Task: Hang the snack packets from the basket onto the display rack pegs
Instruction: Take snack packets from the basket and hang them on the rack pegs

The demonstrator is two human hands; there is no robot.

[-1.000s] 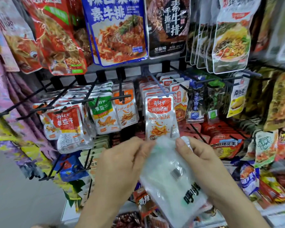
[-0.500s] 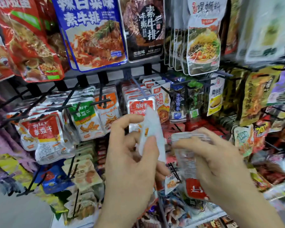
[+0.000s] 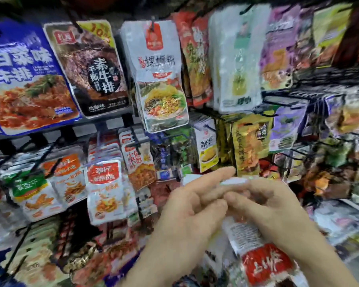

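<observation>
My right hand (image 3: 282, 216) grips a snack packet (image 3: 259, 255) with a red lower end and a white printed back, held low at the right centre. My left hand (image 3: 191, 216) is against it from the left, fingers reaching up and right. It pinches the thin white edge of a second packet (image 3: 233, 180), which shows between the two hands. Both hands hover in front of the rack's middle row, below a yellow and white packet (image 3: 208, 150). Black pegs (image 3: 168, 136) stick out of the display rack towards me. No basket shows in view.
Large packets hang in the top row: blue (image 3: 25, 79), dark brown (image 3: 95, 73) and white noodle (image 3: 160, 79). Small red and white fish packets (image 3: 104, 189) fill pegs left of my hands. Gold packets (image 3: 249, 146) hang above right. More stock crowds the lower shelves.
The view has swung up and right along the rack. My hands have come together again at the right centre, and the white packet in my left hand is now seen only edge-on.
</observation>
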